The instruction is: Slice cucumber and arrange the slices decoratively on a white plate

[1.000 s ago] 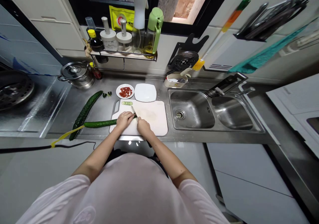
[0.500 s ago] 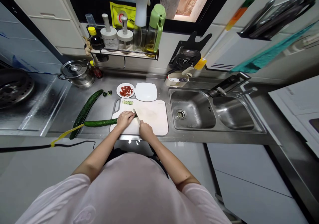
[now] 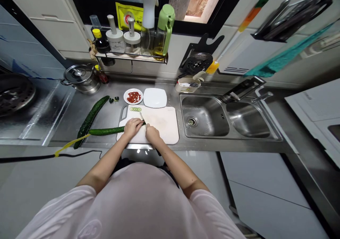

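On the white cutting board (image 3: 164,125), my left hand (image 3: 132,127) presses down on the right part of a long green cucumber (image 3: 106,131), whose other end reaches past the board's left edge. My right hand (image 3: 152,134) is closed round the handle of a knife (image 3: 142,117). The blade stands at the cucumber's right end, close beside my left fingertips. Several pale cucumber slices (image 3: 135,109) lie in a row at the board's upper left. A second whole cucumber (image 3: 92,120) rests on the steel counter to the left.
Behind the board are a plate of red pieces (image 3: 134,96) and a white square plate (image 3: 155,98). Two green scraps (image 3: 114,99) lie near them. A lidded pot (image 3: 81,78) stands at the back left. The sink (image 3: 205,116) is at the right, below wall racks.
My right hand has moved slightly left and down with the knife. My left hand stays on the cucumber. The whole view has shifted very slightly.
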`<action>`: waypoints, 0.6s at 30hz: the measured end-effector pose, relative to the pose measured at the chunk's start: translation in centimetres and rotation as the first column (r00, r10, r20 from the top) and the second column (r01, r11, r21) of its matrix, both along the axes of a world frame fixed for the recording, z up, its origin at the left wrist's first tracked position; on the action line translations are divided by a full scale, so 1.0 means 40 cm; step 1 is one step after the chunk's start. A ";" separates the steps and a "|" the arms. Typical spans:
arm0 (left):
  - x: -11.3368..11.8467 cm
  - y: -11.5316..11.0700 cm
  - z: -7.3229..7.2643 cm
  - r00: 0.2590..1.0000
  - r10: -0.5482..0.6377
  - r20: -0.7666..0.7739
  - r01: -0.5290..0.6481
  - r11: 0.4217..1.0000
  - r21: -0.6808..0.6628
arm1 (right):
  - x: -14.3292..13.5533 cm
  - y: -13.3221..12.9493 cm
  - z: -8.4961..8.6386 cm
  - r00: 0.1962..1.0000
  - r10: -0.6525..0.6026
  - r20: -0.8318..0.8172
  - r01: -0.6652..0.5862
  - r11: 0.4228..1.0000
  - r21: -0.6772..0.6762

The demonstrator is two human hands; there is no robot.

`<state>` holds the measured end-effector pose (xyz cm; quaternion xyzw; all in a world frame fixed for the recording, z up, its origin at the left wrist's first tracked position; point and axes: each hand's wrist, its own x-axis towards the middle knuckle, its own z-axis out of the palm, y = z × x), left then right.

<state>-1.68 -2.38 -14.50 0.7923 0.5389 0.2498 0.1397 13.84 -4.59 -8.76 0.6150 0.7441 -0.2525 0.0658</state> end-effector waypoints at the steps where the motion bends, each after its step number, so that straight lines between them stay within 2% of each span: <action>1: 0.000 0.001 -0.001 1.000 -0.001 -0.001 0.001 1.000 0.001 | 0.002 -0.004 0.001 1.000 -0.001 0.003 0.001 1.000 -0.003; 10: -0.004 0.003 -0.001 1.000 -0.006 -0.002 0.006 1.000 -0.010 | 0.040 -0.077 -0.017 0.999 0.003 0.048 -0.002 1.000 -0.021; 18: -0.001 0.003 0.002 1.000 -0.012 -0.001 0.012 1.000 -0.014 | 0.017 -0.036 0.000 1.000 -0.004 0.028 0.006 0.997 -0.075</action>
